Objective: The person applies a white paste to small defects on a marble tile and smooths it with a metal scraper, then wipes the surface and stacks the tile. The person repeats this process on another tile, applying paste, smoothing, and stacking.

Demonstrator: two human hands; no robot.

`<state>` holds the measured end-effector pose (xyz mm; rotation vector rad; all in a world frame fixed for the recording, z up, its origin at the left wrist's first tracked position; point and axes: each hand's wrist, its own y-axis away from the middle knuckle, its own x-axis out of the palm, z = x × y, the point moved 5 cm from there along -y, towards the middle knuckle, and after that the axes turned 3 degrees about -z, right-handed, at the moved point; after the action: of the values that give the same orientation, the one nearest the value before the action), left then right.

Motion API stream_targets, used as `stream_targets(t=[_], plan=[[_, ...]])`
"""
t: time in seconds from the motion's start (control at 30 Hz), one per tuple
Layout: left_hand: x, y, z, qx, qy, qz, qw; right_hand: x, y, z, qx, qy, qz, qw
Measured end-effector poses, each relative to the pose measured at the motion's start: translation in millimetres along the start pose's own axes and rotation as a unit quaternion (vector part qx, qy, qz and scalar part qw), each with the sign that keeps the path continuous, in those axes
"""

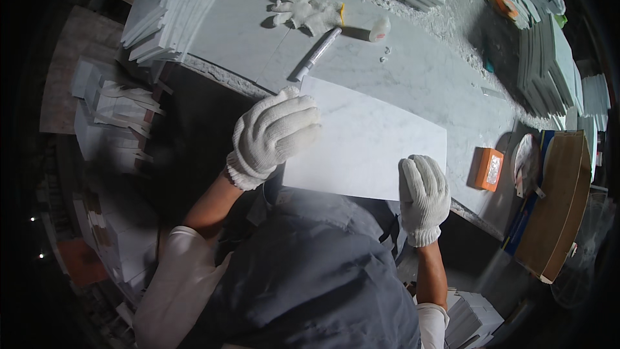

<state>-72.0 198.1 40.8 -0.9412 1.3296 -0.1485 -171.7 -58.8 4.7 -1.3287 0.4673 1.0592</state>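
Note:
A flat white rectangular tile (365,136) lies across the front edge of the worktable (433,81), its near side reaching out toward my body. My left hand (274,130), in a white knitted glove, is closed over the tile's left edge; its thumb is hidden. At the near right corner, my right hand (425,197), gloved the same way, wraps its fingers over the tile. Just beyond the far left corner lies a slim silver-white tube (318,55), perhaps a marker.
Behind the tube are a loose white glove (309,13) and a small whitish bottle (380,29). An orange box (489,169) and an open cardboard box (555,200) are on the right. Tile stacks (168,13) stand left, back and right. Another person's gloved hand (555,0) shows far right.

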Motion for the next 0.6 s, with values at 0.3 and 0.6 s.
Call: stream_targets(t=[0.3,0.6], plan=[[-2,-30,23,-0.105,0.054,-0.070,0.991,-16,-7,-12,-0.024,-0.014,-0.017,0.999],[79,21,33,-0.296,0.153,-0.087,0.939,-19,-35,-27,0.387,-0.435,0.002,0.813]])
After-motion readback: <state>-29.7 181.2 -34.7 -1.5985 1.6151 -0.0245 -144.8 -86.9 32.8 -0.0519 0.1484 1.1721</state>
